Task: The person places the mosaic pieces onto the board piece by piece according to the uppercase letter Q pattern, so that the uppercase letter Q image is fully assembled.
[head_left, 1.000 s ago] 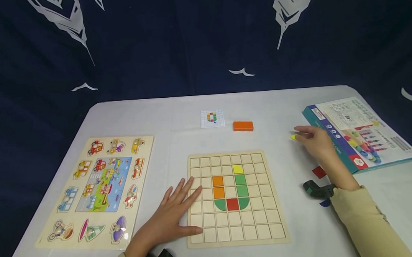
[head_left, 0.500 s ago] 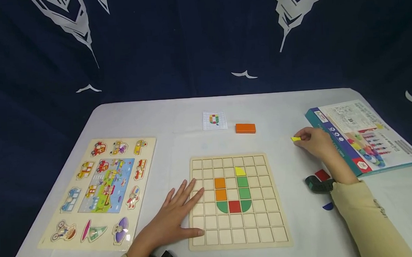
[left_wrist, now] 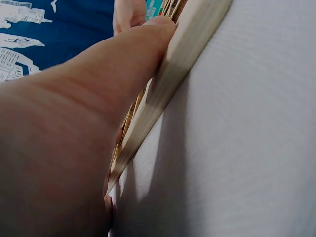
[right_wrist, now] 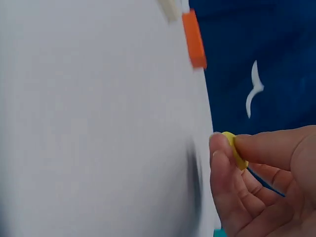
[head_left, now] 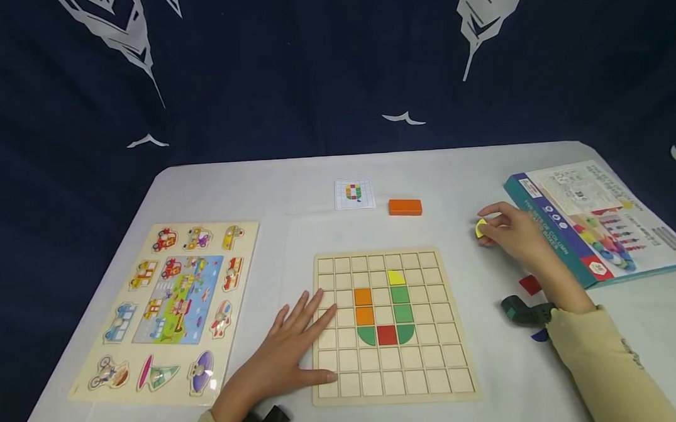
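A small yellow quarter-round tile (right_wrist: 235, 150) is pinched between thumb and fingers of my right hand (head_left: 511, 232), left of the boxed game. My left hand (head_left: 284, 348) lies with spread fingers over the left edge of the wooden grid board (head_left: 442, 383); its thumb shows along that edge in the left wrist view. On the board stand two orange squares (head_left: 363, 306), two green squares (head_left: 401, 304), a yellow quarter-round (head_left: 396, 278), a red square (head_left: 386, 335) and two green quarter-rounds (head_left: 367, 335) in a U-like shape.
A pattern card (head_left: 354, 194) and an orange block (head_left: 405, 207) lie behind the board. At right are the box (head_left: 604, 218), a red tile (head_left: 530, 284) and a blue piece (head_left: 540, 335), partly hidden. A vehicle puzzle board (head_left: 167, 313) lies at left.
My right hand keeps hold of the yellow tile and has turned it, so more of its face shows. My left hand has stayed on the board's edge.
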`<action>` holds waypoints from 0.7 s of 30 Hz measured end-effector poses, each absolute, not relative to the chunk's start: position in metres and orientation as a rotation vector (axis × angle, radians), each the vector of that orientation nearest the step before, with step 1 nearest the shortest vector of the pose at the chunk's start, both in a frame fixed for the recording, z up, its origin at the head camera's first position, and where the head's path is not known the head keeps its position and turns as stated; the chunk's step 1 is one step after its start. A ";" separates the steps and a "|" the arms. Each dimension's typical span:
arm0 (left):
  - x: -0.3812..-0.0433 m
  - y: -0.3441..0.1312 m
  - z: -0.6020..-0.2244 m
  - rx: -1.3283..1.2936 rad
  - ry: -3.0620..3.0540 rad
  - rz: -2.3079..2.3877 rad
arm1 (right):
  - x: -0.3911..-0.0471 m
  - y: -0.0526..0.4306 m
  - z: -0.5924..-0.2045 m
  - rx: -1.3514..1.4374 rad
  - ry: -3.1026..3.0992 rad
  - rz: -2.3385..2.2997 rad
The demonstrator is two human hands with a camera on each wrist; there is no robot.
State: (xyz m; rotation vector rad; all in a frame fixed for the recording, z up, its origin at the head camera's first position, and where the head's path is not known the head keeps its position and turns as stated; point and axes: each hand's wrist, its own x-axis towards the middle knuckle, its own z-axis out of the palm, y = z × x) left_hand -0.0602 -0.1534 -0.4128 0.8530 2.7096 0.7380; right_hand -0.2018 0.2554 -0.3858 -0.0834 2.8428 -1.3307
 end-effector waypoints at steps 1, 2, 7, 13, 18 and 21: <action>-0.060 -0.153 -0.413 0.852 2.709 0.737 | -0.200 0.249 -0.384 -0.119 2.805 -1.383; -0.060 -0.153 -0.412 0.851 2.708 0.736 | -0.197 0.242 -0.382 -0.151 2.767 -1.427; -0.060 -0.153 -0.412 0.848 2.703 0.748 | -0.187 0.203 -0.374 -0.261 2.701 -1.483; -0.060 -0.153 -0.412 0.845 2.700 0.754 | -0.182 0.163 -0.375 -0.359 2.560 -1.538; -0.060 -0.153 -0.411 0.837 2.700 0.737 | -0.181 0.137 -0.377 -0.417 2.407 -1.597; -0.061 -0.153 -0.411 0.831 2.700 0.729 | -0.181 0.123 -0.378 -0.463 2.380 -1.579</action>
